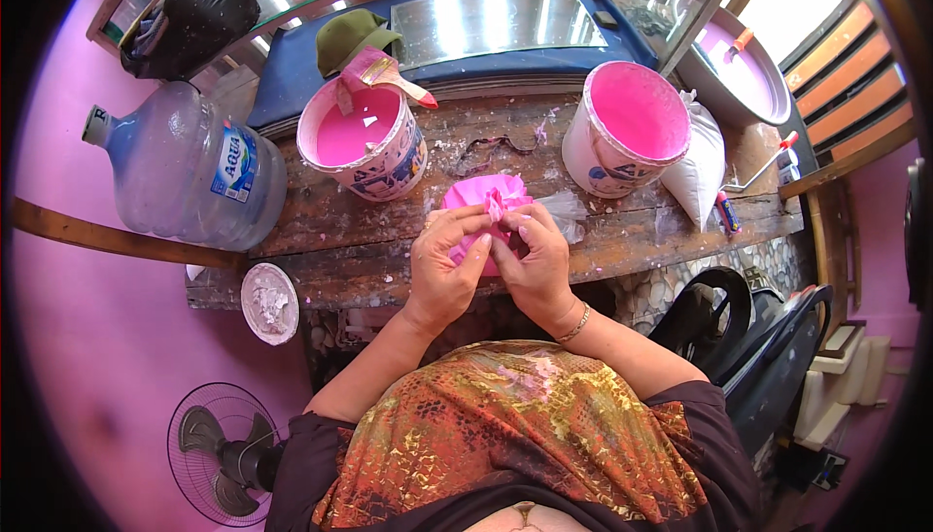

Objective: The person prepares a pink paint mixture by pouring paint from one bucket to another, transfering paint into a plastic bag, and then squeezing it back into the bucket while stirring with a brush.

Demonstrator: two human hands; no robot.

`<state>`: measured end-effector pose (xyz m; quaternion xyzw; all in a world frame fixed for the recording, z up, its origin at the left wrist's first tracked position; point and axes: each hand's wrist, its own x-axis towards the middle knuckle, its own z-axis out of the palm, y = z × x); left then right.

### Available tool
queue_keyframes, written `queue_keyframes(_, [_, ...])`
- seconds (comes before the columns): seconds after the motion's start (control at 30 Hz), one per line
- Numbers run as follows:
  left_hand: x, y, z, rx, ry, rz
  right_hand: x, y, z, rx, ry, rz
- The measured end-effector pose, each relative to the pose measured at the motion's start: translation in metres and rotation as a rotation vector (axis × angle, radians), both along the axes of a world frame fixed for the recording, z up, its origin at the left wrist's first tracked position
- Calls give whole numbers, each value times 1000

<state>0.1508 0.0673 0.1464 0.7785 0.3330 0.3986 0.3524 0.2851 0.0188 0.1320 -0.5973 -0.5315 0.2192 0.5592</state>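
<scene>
The left hand [442, 265] and right hand [539, 262] meet over the front part of the wooden desk [355, 274], close to its near edge. Between them is a pink bundle [478, 190], its top gathered into a crinkled tuft. The fingers [450, 228] of both hands are pinched on this tuft, the thumbs pressing from the near side. Whether the bundle rests on the desk or is held just above it, I cannot tell. A bracelet [578, 322] circles the right wrist.

A piece of clear plastic [567, 213] lies just to the right of the bundle, and a dark strip [498, 148] curls on the desk beyond it. Farther back to the left stands a white bucket [394, 158] with pink paint inside and a brush [387, 72] across its rim. A second bucket [601, 158], pink on the inside, stands back to the right, with a white bag [698, 158] beside it. A roller [763, 165] lies near the desk's right end. At the left are a large clear jug [175, 168] and, lower down, a round lid [269, 304] smeared with something pale. A fan [224, 449] stands at the lower left.
</scene>
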Motion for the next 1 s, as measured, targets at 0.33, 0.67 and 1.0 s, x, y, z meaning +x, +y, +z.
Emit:
queue_keyframes(0.33, [-7, 23, -18, -298, -217, -47, 7, 14, -3, 40, 50, -8])
queue_keyframes(0.67, [1, 31, -40, -243, 84, -411, 6, 6, -5, -32, 265, 44])
queue_keyframes(1.0, [14, 15, -57, 165, 187, -143, 44, 16, 2, -182, 78, 421])
